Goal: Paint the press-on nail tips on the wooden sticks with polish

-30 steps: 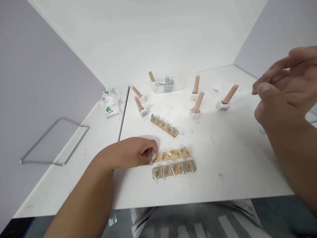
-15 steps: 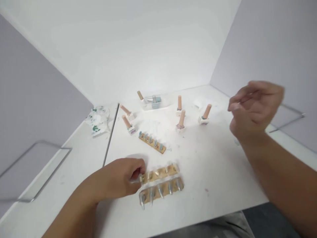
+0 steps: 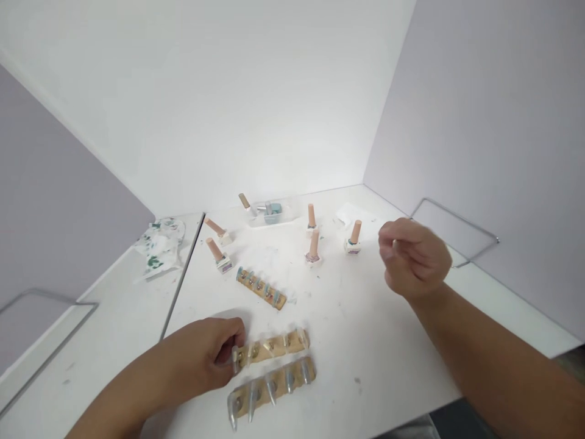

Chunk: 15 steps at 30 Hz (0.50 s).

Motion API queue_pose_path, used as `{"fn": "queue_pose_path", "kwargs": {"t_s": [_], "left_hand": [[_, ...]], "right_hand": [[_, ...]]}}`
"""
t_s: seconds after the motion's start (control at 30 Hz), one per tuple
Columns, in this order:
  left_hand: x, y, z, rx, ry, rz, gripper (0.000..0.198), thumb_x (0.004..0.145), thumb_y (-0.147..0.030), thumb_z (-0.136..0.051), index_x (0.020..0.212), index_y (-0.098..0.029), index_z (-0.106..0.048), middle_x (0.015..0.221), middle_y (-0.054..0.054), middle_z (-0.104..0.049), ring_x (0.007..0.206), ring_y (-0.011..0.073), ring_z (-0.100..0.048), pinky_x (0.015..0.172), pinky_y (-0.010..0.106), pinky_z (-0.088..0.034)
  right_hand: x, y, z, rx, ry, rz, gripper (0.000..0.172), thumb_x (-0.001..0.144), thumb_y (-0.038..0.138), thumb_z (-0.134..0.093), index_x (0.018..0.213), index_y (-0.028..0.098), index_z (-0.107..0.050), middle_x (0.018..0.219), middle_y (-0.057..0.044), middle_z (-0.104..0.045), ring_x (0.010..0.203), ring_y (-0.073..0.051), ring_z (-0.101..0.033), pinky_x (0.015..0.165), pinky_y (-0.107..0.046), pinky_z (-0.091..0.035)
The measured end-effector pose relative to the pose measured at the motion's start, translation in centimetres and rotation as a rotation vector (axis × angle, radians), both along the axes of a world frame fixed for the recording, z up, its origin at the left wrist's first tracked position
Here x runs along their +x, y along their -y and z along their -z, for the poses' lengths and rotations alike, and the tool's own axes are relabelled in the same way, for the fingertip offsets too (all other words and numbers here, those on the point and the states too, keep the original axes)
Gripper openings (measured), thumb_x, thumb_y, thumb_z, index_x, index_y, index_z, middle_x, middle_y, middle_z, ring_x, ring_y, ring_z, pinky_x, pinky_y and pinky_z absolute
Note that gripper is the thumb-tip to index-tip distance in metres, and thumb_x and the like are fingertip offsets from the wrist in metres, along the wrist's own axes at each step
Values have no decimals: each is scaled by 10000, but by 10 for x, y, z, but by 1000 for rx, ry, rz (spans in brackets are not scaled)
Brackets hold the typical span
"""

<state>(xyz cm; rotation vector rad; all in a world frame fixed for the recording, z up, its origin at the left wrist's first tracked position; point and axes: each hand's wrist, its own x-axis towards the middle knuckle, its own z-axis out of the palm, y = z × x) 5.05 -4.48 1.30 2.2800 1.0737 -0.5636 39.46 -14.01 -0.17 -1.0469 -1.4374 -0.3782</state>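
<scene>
My left hand (image 3: 208, 353) is closed at the left end of a wooden strip (image 3: 274, 347) that carries several clear false nail tips. Its thumb and curled fingers grip that end. Just in front lies a second wooden strip (image 3: 262, 390) with longer greyish, see-through nail tips. Farther back, a third strip (image 3: 260, 288) bears blue-green painted nails. My right hand (image 3: 415, 256) is raised on the right, fingers curled and thumb against them; whatever it pinches, if anything, is too small to make out. The nearest bottle to it is a nail polish bottle (image 3: 353, 241) with a peach cap.
More polish bottles stand behind the strips, among them one bottle (image 3: 313, 250) in the middle and another (image 3: 220, 256) at left. A clear tray (image 3: 287, 213) holds small items at the back. Stained wipes (image 3: 162, 244) lie left; a wire frame (image 3: 461, 219) projects at right.
My right hand has moved left and lower, towards the strips, still curled. My left hand keeps its grip on the strip. The whole view has shifted with my head.
</scene>
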Motion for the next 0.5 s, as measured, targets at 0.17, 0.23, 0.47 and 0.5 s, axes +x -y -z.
{"fn": "queue_pose_path", "kwargs": {"t_s": [0.17,0.23,0.47,0.5], "left_hand": [[1,-3,0,-2,20,-18,150,686,-214,-497,830,-230,-535,747,-18,-543,644,136,-387,547,264,-250],[2,-3,-1,-25,28,-26,139,691,-222,-506,828,-228,-528,738,-19,-527,638,134,-376,546,265,-245],[0,-5,0,-37,32,-43,124,696,-244,-510,821,-238,-507,721,-26,-503,629,136,-357,541,263,-244],[0,-5,0,-33,28,-41,125,695,-245,-511,820,-237,-505,726,-24,-510,632,137,-363,542,264,-244]], "right_hand": [[-21,0,0,-548,-17,-18,72,842,324,-533,860,258,-553,548,64,-461,455,-109,-432,463,-267,-384],[-25,-5,1,-791,-44,13,126,860,360,-545,917,248,-560,577,64,-481,470,-107,-453,460,-253,-390],[-32,-26,12,-1294,-66,80,497,824,419,-592,1272,217,-519,731,7,-600,553,-138,-550,468,-248,-374],[-34,-28,13,-1320,-59,83,511,822,413,-593,1287,219,-513,752,-1,-611,571,-143,-557,478,-250,-372]]}}
